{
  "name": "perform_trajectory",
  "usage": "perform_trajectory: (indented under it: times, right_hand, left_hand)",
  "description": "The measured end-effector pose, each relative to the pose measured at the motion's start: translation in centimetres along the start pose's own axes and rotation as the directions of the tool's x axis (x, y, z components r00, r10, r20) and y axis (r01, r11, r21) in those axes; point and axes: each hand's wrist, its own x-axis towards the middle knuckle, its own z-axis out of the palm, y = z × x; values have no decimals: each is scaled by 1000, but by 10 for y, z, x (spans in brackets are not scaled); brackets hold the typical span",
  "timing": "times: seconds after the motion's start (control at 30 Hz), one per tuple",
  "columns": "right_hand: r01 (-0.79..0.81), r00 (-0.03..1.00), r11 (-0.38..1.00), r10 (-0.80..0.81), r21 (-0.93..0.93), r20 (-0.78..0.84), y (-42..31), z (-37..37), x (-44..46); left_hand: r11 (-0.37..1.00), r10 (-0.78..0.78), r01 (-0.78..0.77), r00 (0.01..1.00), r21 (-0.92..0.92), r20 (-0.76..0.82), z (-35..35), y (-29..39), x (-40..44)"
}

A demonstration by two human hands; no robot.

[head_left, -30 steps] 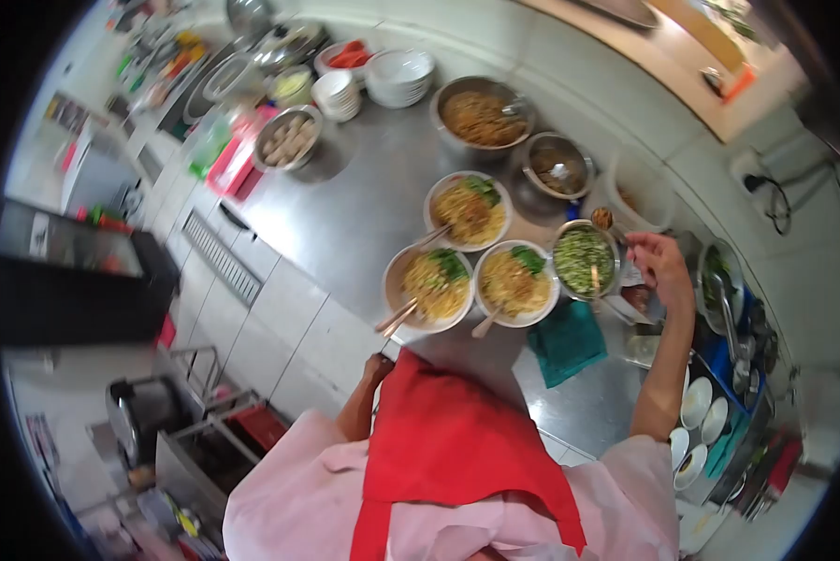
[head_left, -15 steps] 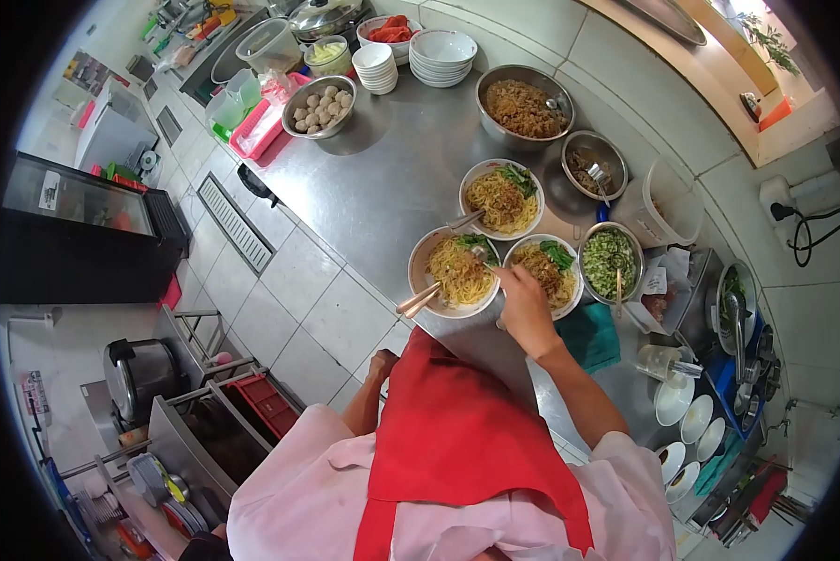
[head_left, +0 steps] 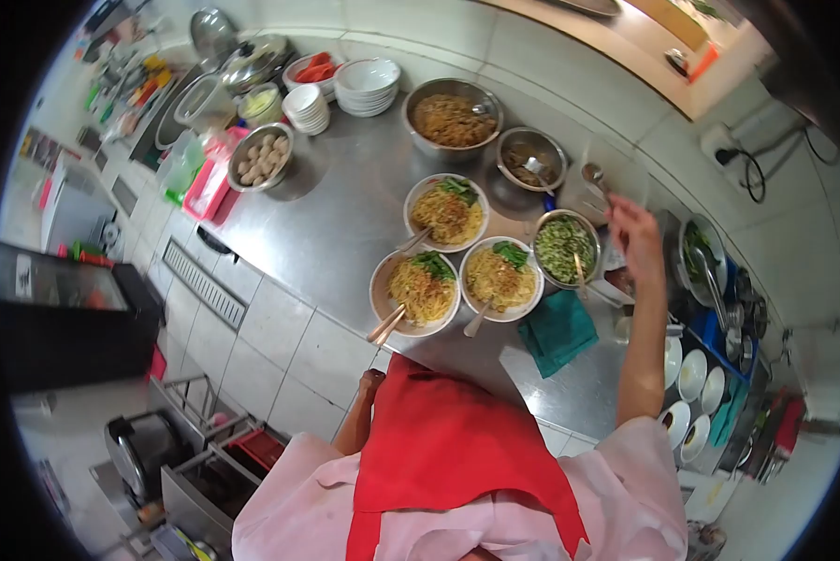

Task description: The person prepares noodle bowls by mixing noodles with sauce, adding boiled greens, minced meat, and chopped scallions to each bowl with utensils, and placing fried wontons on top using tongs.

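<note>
My right hand (head_left: 635, 232) is closed round the handle of a spoon (head_left: 595, 175), holding it at the clear plastic container (head_left: 640, 178) by the wall. Below and left of this hand is a metal bowl of chopped greens (head_left: 562, 245) with a spoon in it. Three bowls of noodles with leafy greens stand together: a front left bowl (head_left: 420, 292), a front right bowl (head_left: 501, 280) and a rear bowl (head_left: 446, 213). Utensils rest in all three. My left hand (head_left: 371, 380) hangs low beside the red apron, fingers curled, apart from the bowls.
A metal bowl of brown minced topping (head_left: 451, 120) and a smaller metal bowl (head_left: 530, 159) stand along the wall. Meatballs fill a bowl (head_left: 263, 157) at left, near stacked white bowls (head_left: 367, 89). A folded green cloth (head_left: 557, 332) lies at the counter's front edge.
My right hand has moved from the front noodle bowls, right and away from me, carrying the spoon to the clear container. The view has shifted. My left hand stays low at my side.
</note>
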Motion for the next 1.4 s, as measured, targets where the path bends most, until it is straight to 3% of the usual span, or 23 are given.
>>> perform_trajectory:
  times: [0.07,0.13,0.2,0.27,0.33,0.37,0.43,0.47,0.5,0.53,0.57,0.6,0.67,0.77,0.87,0.93,0.97,1.03,1.1,1.17,1.3,1.33,1.4]
  right_hand:
    - [28,996,997,-34,-74,-87,3,-30,48]
    - [-59,998,919,52,-391,-26,5,-59,92]
    - [-143,958,842,-15,-520,-288,-13,-39,80]
    - [45,838,243,-538,-969,-95,3,-47,63]
    - [146,760,394,-632,-908,-152,-8,-22,-4]
    - [69,885,507,-429,-859,-182,-21,-7,-47]
    - [288,930,531,-353,-797,101,7,7,-113]
    - [293,942,724,-109,-624,316,30,9,-139]
    - [136,903,818,131,-559,410,37,22,-169]
    - [367,790,821,-28,-436,612,75,28,-193]
    - [250,598,871,205,-423,775,69,44,-208]
    - [328,474,882,156,-338,867,96,55,-222]
    - [350,395,864,214,-362,893,146,83,-236]
    - [239,563,867,243,-437,790,130,86,-232]
    - [173,621,941,126,-291,774,124,85,-224]
    - [69,796,969,89,-236,598,124,88,-229]
    - [68,799,970,88,-235,595,124,86,-233]
    - [170,878,853,97,-494,469,125,82,-249]
    - [74,958,869,74,-489,277,140,82,-279]
    - [-156,951,783,284,-602,123,128,80,-309]
    - [-246,926,816,357,-523,120,117,51,-353]
    - [-253,927,825,356,-504,116,108,37,-359]
    - [-289,926,836,367,-466,85,76,4,-360]
  left_hand:
    - [997,57,-59,997,46,60,-8,17,2]
    - [987,109,-123,986,101,129,-19,34,4]
    - [968,157,-192,965,160,208,-33,55,8]
    - [937,200,-271,933,220,298,-43,77,18]
    - [891,230,-357,887,280,400,-51,100,29]
    - [865,240,-399,861,303,448,-53,115,31]
    - [805,255,-486,801,340,542,-55,152,32]
    - [767,258,-535,762,354,594,-54,173,31]
    - [716,260,-596,710,363,654,-47,199,30]
    - [650,253,-668,641,363,725,-34,229,26]
    - [561,231,-750,549,352,803,-16,262,22]
    - [464,189,-825,447,322,874,9,293,12]
    - [296,80,-924,276,242,958,48,340,-15]
    - [166,-32,-975,142,145,989,70,378,-54]
    - [113,-94,-987,105,116,990,60,400,-79]
    - [90,-138,-991,89,102,986,45,407,-92]
    - [88,-154,-991,83,97,985,37,409,-98]
    - [100,-173,-990,80,98,982,18,406,-110]
    - [141,-172,-981,107,133,979,-11,394,-119]
    - [228,-136,-951,181,208,974,-53,371,-130]
    - [377,-36,-868,335,324,941,-101,339,-159]
    - [290,-43,-903,317,316,947,-88,337,-152]
    - [363,45,-892,307,271,951,-62,353,-170]
